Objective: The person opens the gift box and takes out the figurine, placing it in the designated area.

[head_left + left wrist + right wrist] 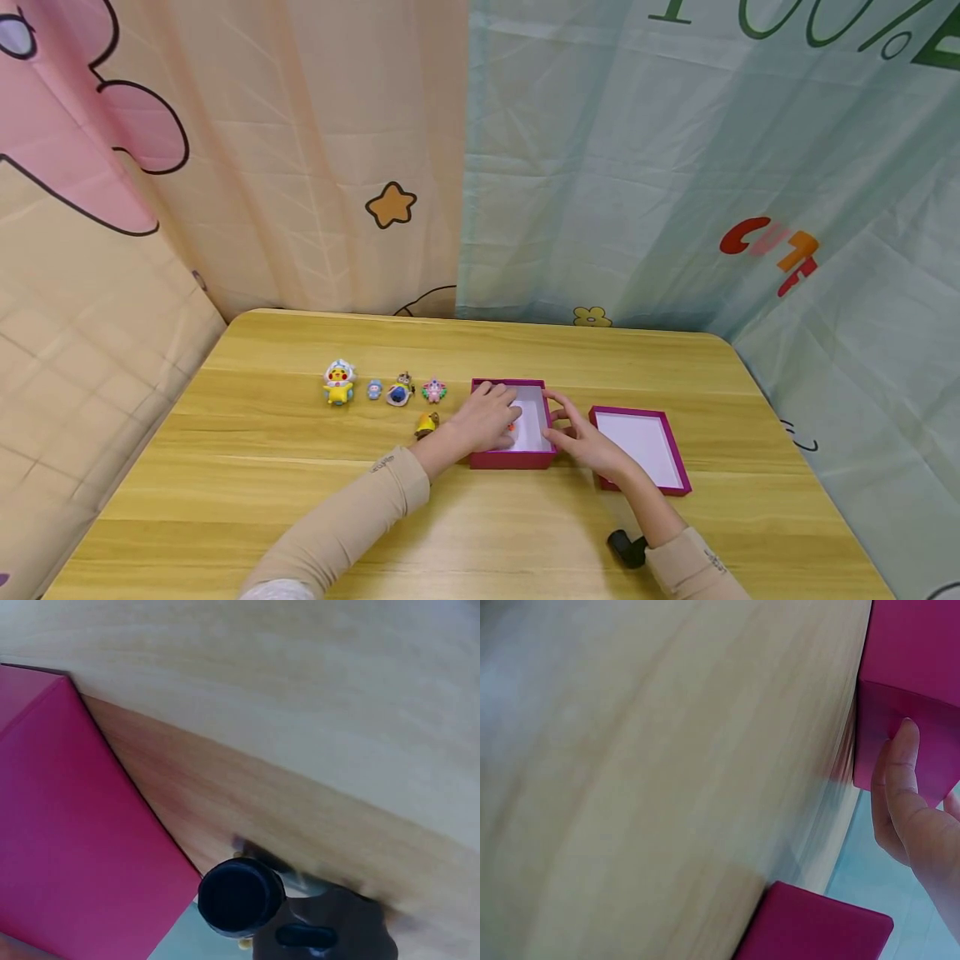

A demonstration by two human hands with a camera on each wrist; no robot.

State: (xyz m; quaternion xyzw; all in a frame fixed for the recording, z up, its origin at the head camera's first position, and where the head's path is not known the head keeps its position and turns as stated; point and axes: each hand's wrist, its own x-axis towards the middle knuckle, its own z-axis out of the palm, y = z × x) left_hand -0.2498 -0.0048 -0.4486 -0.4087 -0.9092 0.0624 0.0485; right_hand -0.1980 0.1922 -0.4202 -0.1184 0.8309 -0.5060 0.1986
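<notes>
A magenta box (513,460) with a white inside stands on the table. My left hand (483,418) reaches over its left wall, fingers down inside. A small orange-red thing (512,427) shows between its thumb and fingers, mostly hidden; I cannot tell whether they grip it. My right hand (588,442) is at the box's right wall, and in the right wrist view its fingers (904,761) touch that magenta side. Just left of the box, a yellow-and-brown figurine (427,425) stands near my left wrist. The left wrist view shows the box's side but not the fingers.
A magenta lid (686,479), white side up, lies to the right, partly behind my right forearm. Left of the box, a row holds a yellow figurine (339,385), a small blue one (374,388), a blue-and-white one (401,390) and a pink-and-green one (434,390). Curtains hang behind the table.
</notes>
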